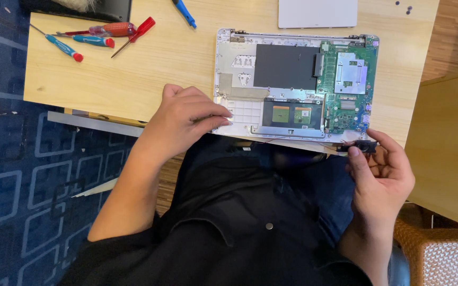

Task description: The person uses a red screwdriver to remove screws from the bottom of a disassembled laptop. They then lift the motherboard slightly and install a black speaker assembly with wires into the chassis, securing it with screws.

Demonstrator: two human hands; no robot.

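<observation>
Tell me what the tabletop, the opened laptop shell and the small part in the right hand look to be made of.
Tabletop: pale wood or wood-look laminate, matte, with faint grain lines.
Laptop shell: likely silver-white plastic with moulded ribs; could be thin metal.
Small part pinched by the right hand: black, probably plastic, with thin wires trailing; too small to be sure.

A light wooden table (133, 79) stands on blue patterned carpet (11, 175); wood flooring (454, 37) and a wicker seat (441, 254) lie beyond its right edge.
</observation>
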